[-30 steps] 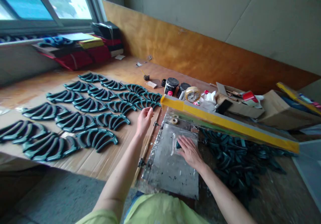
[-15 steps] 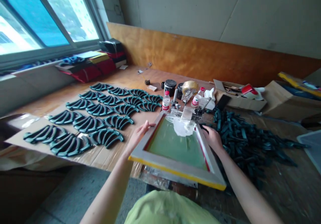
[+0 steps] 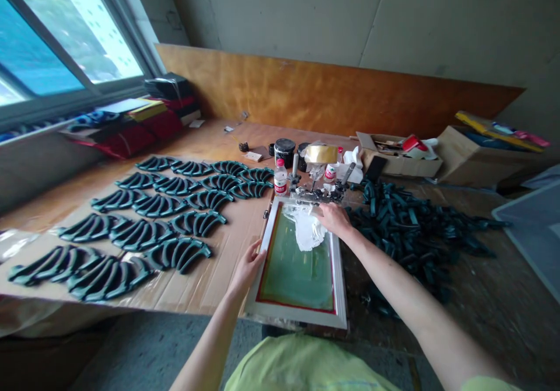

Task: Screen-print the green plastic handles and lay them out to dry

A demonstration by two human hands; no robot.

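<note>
A screen-printing frame [image 3: 339, 286] with green mesh lies flat on the bench in front of me. White ink is smeared on the mesh [image 3: 308, 233] near its far end. My left hand [image 3: 249, 265] rests on the frame's left edge, fingers curled over it. My right hand [image 3: 335, 219] reaches to the far end of the frame, over the white ink and beside the hinge clamps [image 3: 317, 194]; what its fingers hold is hidden. Rows of dark green curved pieces [image 3: 175, 204] lie on cardboard at my left.
A loose heap of dark green pieces [image 3: 415, 224] lies at the right. Behind the frame stand a water bottle [image 3: 280, 178], black jars [image 3: 284, 149], a tape roll [image 3: 321, 153] and cardboard boxes [image 3: 472, 154]. A window and stacked materials [image 3: 144, 114] are at far left.
The frame, raised a second ago, has been lowered flat onto the bench. My right hand left the plate underneath and now reaches the frame's far end; my left hand holds the left edge.
</note>
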